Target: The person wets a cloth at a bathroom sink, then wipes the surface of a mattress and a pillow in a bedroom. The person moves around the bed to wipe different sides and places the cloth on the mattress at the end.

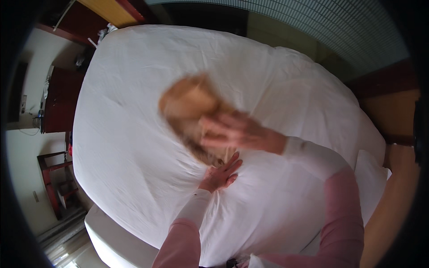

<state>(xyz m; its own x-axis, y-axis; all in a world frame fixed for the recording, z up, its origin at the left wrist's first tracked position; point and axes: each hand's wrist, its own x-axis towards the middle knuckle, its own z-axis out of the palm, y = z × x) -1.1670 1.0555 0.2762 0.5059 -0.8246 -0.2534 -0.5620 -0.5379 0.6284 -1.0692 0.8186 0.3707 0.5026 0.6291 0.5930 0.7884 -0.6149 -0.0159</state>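
Observation:
A tan and brown object [192, 107], soft-looking and blurred by motion, is over the white sheet [127, 134] on the bed. My right hand [234, 132] reaches in from the right, also blurred, and its fingers overlap the object's right side; their grip is unclear. At the object's lower end, my left hand [218, 176] lies on the sheet with its fingers apart. Creases in the sheet spread out from around that hand. Whether the left hand touches the object cannot be told.
A grey-topped padded piece [117, 231] adjoins the bed at lower left. Beyond the bed's left side stand a dark red cabinet [62, 100] and a wooden chair [48, 181]. A slatted blind [335, 30] is at upper right, with wooden furniture [390, 114] below it.

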